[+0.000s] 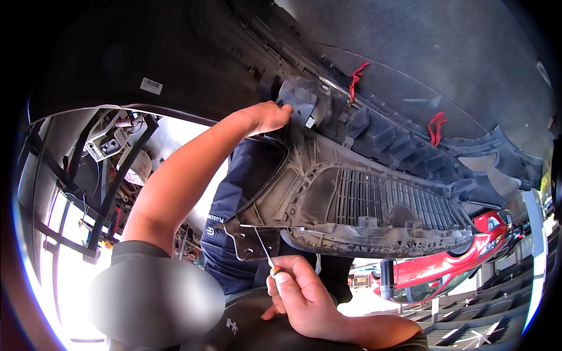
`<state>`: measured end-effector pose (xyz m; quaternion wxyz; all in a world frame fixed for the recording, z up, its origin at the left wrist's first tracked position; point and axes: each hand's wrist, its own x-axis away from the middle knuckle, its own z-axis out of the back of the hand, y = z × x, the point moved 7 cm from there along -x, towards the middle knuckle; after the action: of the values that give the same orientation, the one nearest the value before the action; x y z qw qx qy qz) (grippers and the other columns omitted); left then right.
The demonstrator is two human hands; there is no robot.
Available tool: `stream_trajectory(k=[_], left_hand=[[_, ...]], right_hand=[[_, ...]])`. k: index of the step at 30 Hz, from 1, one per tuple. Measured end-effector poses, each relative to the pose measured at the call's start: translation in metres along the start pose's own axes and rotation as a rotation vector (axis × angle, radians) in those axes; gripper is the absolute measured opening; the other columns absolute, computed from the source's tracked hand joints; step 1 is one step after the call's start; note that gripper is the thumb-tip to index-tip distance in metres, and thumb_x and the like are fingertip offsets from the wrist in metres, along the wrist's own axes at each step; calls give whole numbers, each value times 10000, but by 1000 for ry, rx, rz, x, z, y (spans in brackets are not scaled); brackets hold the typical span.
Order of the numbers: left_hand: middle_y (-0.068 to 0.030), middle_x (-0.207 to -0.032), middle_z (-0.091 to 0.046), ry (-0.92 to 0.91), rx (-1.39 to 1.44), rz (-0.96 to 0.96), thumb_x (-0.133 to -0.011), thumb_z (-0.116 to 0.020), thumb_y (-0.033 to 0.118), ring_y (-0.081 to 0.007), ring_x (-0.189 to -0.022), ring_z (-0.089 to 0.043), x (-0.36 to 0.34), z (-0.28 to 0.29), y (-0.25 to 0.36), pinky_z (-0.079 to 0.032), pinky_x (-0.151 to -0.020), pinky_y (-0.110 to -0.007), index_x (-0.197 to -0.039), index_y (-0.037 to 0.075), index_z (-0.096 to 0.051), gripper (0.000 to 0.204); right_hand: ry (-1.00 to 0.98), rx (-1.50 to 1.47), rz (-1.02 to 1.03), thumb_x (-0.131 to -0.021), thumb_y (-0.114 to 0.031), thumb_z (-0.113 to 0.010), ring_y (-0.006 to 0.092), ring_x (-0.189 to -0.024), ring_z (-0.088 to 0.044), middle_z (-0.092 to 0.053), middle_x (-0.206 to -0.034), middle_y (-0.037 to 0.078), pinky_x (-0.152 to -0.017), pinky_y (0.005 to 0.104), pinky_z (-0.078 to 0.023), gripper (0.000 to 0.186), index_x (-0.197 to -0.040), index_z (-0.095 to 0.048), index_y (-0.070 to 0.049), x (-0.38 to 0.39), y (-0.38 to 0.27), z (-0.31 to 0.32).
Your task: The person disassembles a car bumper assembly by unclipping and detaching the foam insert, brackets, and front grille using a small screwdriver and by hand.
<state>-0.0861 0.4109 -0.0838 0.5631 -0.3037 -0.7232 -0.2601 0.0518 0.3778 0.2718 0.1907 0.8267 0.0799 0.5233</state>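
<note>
A large black car bumper cover point(380, 131) fills the upper view, its inner side showing ribs and a slatted grille point(374, 196). My left hand point(270, 119) reaches up and is closed on a black plastic part at the bumper's edge; its fingertips are partly hidden. Lower down, my right hand point(301, 295) is closed around the short orange-and-white handle of a thin screwdriver-like tool point(264, 248). The slim shaft points up and crosses a dark flat bracket point(249, 241) with several holes, at the grille's lower left corner. Whether its tip touches anything, I cannot tell.
Two red ties point(356, 81) hang from the bumper's inner side. To the left stands a dark metal frame point(114, 193) with a boxy device point(106, 143) on it. A red car point(433, 275) is at the lower right. Dark blue clothing point(225, 257) shows behind the bumper.
</note>
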Motion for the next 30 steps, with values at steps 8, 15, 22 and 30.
stream_trajectory(k=[8, 15, 22, 30], left_hand=[[-299, -1333, -701, 360, -318, -225, -1037, -527, 464, -476, -1277, -642, 66, 13, 6, -489, -1120, -476, -1264, -76, -704, 612], [-155, -763, -705, -64, -56, -173, -1022, -477, 219, -237, -744, -712, 235, 21, 18, -577, -748, -386, -892, -47, -695, 368], [-89, -740, -701, -318, 321, 197, -1065, -478, 261, -171, -659, -660, 279, -21, -13, -542, -663, -326, -1066, -54, -755, 419], [-146, -800, -736, -207, 747, 604, -1102, -439, 296, -154, -633, -615, 262, -32, -42, -455, -568, -318, -1174, -79, -681, 451]], right_hand=[[-35, -32, 19, -1189, -153, -436, 58, -751, -469, -552, -1066, 41, -830, 399, -651, 310, -1483, -388, -67, -2, 3, -3], [-37, -67, 72, -1187, -138, -429, 62, -744, -463, -503, -1010, 32, -792, 373, -645, 277, -1446, -380, -54, -5, 2, 3], [-104, -133, 89, -1169, -136, -470, 81, -872, -561, -531, -1053, 51, -686, 307, -662, 201, -1341, -435, -39, -9, 7, 2], [-151, -128, 81, -1158, -129, -490, 106, -857, -592, -552, -1050, 79, -650, 322, -658, 216, -1339, -422, -32, -17, 9, 10]])
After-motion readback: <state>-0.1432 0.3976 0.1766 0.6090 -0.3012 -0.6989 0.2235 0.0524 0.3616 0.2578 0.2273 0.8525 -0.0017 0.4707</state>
